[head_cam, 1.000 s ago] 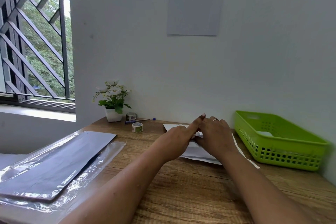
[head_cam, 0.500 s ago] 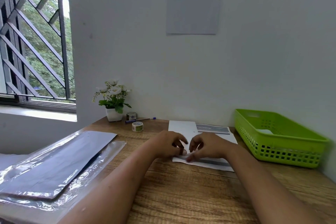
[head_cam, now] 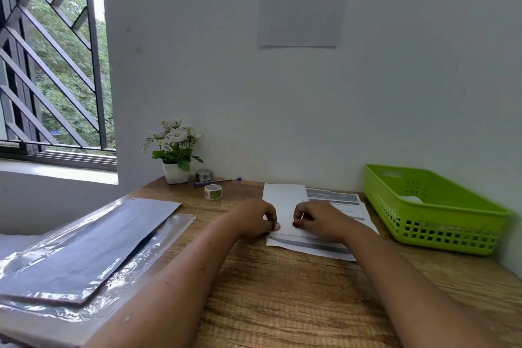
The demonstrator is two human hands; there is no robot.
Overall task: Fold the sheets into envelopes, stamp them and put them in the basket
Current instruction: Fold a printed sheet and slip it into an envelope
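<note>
Left edge of frame: flat grey board [head_cam: 84, 248] in a crinkled clear plastic sleeve [head_cam: 158, 246], glossy, lying on the wood-grain table [head_cam: 282, 305]. The sleeve holds only that board as far as I can see.

Centre-left, against the wall: small white square pot [head_cam: 175, 174] holding white flowers with green leaves. Just right of it are two tape rolls, one [head_cam: 203, 175] at the wall and one [head_cam: 213, 191] nearer the camera, with a blue-capped pen [head_cam: 217, 181] lying between them.

Centre: left hand [head_cam: 254, 219] with fingers curled, thumb tip pinching the near edge of the sheet [head_cam: 285, 203]. The sheet is white, printed with grey bands, lies flat on the table, and its left part is folded over blank side up. Right hand [head_cam: 320, 220] mirrors it: fingers curled, thumb pinching the same folded edge. The hands sit close together, not touching.

Right: green plastic basket [head_cam: 452, 230], rectangular, lattice walls, just beside the sheet. Inside is one white piece of paper [head_cam: 413, 200], partly hidden by the rim.

Top centre: printed notice [head_cam: 300, 8] on the white wall, text too small to read.
</note>
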